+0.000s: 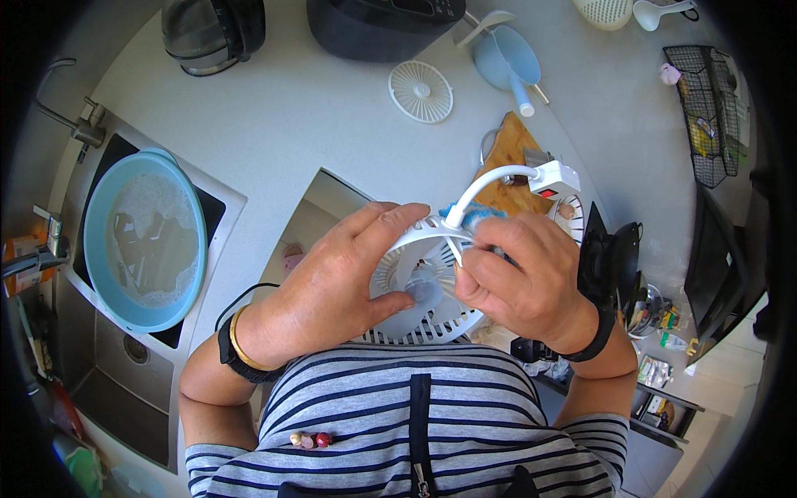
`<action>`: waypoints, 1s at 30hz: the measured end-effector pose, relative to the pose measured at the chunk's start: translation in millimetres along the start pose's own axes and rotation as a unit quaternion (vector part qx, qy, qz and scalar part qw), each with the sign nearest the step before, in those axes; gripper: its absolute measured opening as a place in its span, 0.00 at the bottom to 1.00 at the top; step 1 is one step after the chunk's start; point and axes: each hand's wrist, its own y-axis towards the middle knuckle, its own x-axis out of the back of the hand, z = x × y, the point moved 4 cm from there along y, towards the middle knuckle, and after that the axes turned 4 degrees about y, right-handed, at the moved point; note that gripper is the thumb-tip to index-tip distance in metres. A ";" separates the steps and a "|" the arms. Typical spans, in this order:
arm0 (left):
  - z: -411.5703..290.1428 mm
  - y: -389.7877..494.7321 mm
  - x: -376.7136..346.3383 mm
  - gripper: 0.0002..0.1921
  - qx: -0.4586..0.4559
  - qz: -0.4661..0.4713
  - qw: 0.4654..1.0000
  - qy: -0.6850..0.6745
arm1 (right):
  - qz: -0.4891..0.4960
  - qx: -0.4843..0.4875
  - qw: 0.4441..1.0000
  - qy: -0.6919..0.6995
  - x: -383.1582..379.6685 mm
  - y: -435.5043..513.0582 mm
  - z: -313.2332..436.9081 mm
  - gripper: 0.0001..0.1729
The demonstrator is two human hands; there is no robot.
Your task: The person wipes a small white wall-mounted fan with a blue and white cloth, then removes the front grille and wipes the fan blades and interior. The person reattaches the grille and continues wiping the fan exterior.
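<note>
A small white fan (405, 327) is held close in front of my striped shirt, its open side showing pale blades and a round hub (424, 290). Around the left of its slotted cage curls my left hand (330, 280), thumb inside near the hub. My right hand (523, 274) is closed at the cage's upper right rim, gripping a blue-and-white cloth (476, 213) that shows behind the fingers. From the rim rises a curved white neck (492, 185), ending in a white block with a red switch (557, 180). A round white grille (421, 91) lies apart on the countertop.
Left, a light-blue basin (144, 239) of sudsy water rests over the sink (118, 398). Ahead stand a glass kettle (208, 37), a dark appliance (383, 28) and a blue dipper (504, 59). A wooden board (514, 149) lies behind the fan; dark pans (613, 255) stand right.
</note>
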 end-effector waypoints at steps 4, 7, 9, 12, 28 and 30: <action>2.4 0.5 0.1 0.44 -0.002 -0.005 1.000 0.024 | 0.031 0.011 0.999 0.010 3.5 1.9 1.3 0.12; 3.8 0.1 -0.2 0.43 0.007 -0.002 1.000 0.021 | 0.050 0.026 0.998 0.016 4.6 1.5 1.7 0.14; 4.9 0.9 -0.1 0.43 0.010 -0.001 1.000 0.023 | 0.042 0.027 0.999 0.022 3.2 0.9 1.6 0.14; 4.9 1.1 0.4 0.43 0.008 0.001 1.000 0.025 | 0.028 0.023 0.999 0.006 1.6 -0.8 1.8 0.09; 6.4 3.5 0.5 0.43 0.020 0.009 1.000 0.014 | 0.022 0.043 0.999 -0.013 -1.9 -1.0 0.6 0.06; 6.2 4.0 0.9 0.44 0.018 0.006 1.000 0.018 | 0.016 0.045 0.999 -0.015 -1.7 -1.0 0.4 0.06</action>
